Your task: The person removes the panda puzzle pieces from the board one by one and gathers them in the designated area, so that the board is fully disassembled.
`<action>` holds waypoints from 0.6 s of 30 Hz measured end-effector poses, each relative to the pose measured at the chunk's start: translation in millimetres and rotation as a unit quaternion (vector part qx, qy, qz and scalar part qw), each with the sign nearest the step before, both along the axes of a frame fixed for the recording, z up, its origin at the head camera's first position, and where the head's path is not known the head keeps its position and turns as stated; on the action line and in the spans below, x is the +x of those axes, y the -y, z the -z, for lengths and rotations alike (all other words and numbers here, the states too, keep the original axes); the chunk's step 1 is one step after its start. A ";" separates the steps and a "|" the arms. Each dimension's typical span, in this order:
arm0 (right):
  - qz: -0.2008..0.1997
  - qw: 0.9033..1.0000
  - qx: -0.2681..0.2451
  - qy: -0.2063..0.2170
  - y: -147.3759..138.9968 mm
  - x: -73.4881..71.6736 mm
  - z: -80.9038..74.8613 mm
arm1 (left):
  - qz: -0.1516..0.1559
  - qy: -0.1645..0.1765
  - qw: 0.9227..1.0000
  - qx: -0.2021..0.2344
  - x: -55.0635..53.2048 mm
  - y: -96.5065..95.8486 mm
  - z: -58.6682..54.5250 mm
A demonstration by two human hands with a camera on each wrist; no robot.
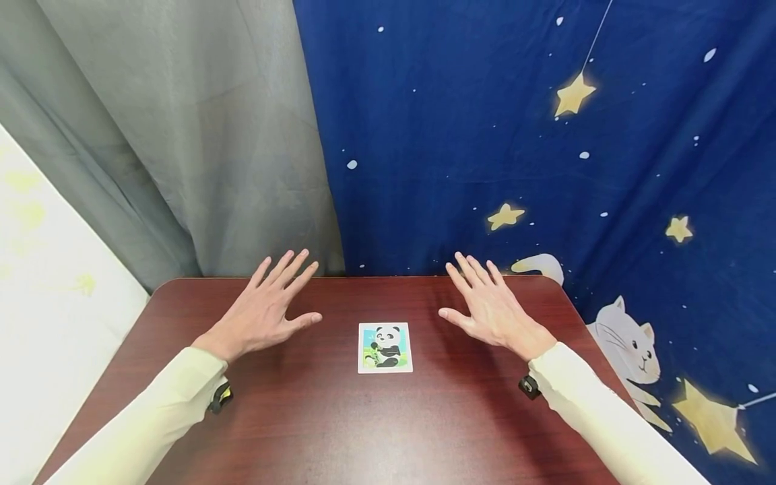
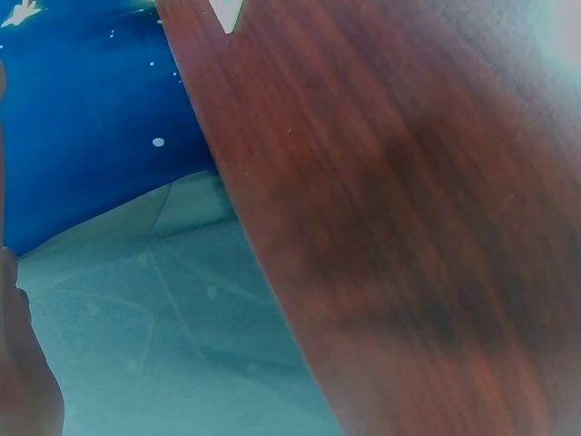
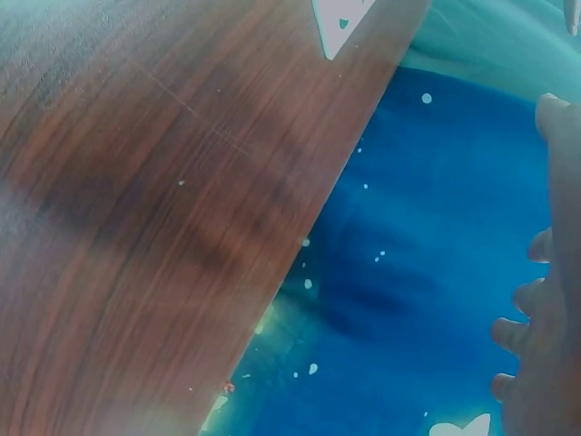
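A square card with a panda picture (image 1: 385, 347) and a white border lies flat on the dark red-brown table, between the two hands. My left hand (image 1: 267, 310) is held over the table to the left of the card, fingers spread and straight, holding nothing. On the other side my right hand (image 1: 491, 306) mirrors it, palm down with fingers extended and nothing in its grasp. A corner of the card (image 2: 228, 13) shows at the top of the left wrist view, and another corner (image 3: 339, 25) at the top of the right wrist view.
The wooden table (image 1: 291, 431) has rounded far corners. Behind it hang a grey curtain (image 1: 242, 135) and a blue curtain (image 1: 436, 135) printed with stars and a white cat. Small dark wrist devices (image 1: 530, 386) sit at both cuffs.
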State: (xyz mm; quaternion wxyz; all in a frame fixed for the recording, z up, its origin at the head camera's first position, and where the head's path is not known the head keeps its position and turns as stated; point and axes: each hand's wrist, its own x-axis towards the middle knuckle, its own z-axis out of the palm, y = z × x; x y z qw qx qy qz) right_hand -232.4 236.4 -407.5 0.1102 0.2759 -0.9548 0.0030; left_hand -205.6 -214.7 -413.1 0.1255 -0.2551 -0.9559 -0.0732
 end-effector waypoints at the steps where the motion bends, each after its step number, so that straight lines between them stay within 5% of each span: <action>1: 0.000 1.000 -0.002 0.001 0.6 0.4 1.4 | 0.000 0.003 1.000 0.001 0.6 -0.4 2.3; 18: -0.012 0.999 -0.031 0.039 18.2 6.0 33.8 | 0.001 0.069 0.996 0.053 7.6 -26.5 50.4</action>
